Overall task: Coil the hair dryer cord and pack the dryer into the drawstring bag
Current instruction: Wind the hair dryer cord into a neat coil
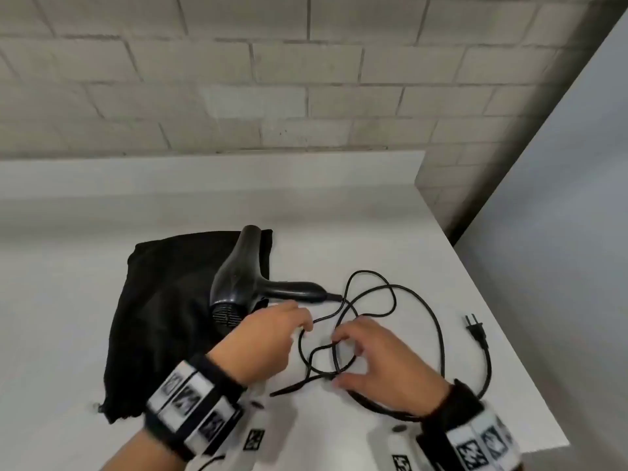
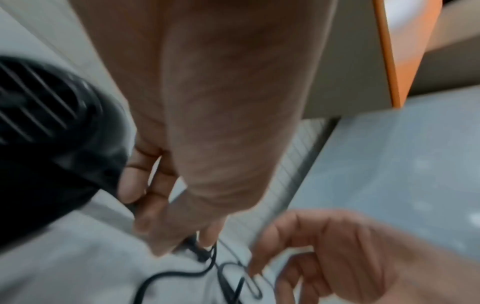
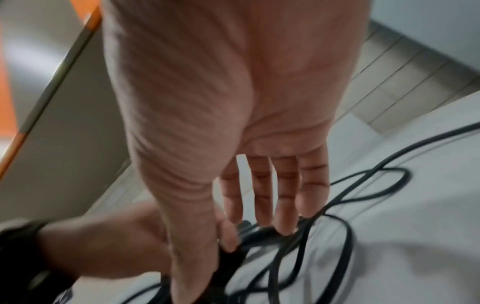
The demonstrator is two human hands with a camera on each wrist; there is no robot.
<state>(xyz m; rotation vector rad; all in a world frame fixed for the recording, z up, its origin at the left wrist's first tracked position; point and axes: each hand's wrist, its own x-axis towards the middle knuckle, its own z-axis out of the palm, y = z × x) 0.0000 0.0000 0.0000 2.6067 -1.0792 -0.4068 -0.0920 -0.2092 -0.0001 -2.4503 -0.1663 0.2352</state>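
Observation:
The black hair dryer [image 1: 238, 283] lies with its barrel on the flat black drawstring bag [image 1: 163, 311], handle pointing right. Its black cord [image 1: 438, 328] sprawls in loose loops on the white table, and the plug [image 1: 475, 329] lies at the right. My left hand [image 1: 306, 326] pinches the cord near the handle; in the left wrist view the left hand [image 2: 187, 246] has thumb and forefinger closed on the cord [image 2: 205, 255], beside the dryer [image 2: 52, 133]. My right hand [image 1: 339, 358] arches over the crossed loops, fingers fairly straight. In the right wrist view the right hand's fingertips [image 3: 285, 228] touch the cord [image 3: 345, 242].
The white table [image 1: 339, 205] ends in a raised lip against a grey block wall [image 1: 306, 79]. Its right edge runs close to the plug, with a grey panel [image 1: 560, 198] beyond it. The bag's drawstring end [image 1: 97, 407] trails at the lower left.

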